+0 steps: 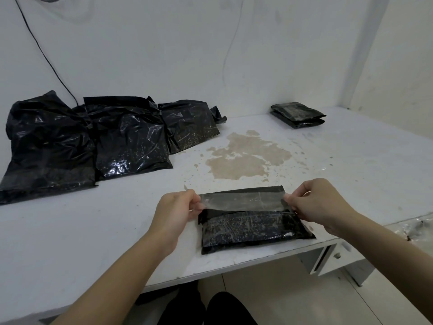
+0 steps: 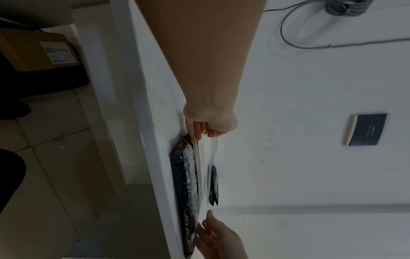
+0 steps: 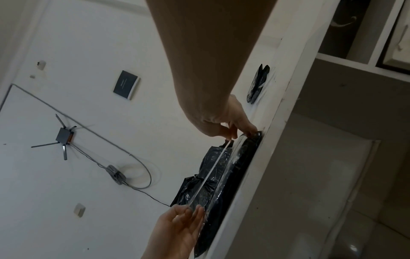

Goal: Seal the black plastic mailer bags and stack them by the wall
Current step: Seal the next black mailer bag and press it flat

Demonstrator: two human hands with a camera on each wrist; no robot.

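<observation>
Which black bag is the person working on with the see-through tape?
The small flat black bag at the table's near edge. Both hands stretch clear tape over it; the big bags and the stacked ones by the wall lie untouched.

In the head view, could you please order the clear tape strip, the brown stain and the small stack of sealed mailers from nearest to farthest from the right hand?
1. Clear tape strip: pinched by the right hand, over the mailer.
2. Brown stain: on the tabletop, beyond the hands.
3. Small stack of sealed mailers: far right, by the wall.
</observation>
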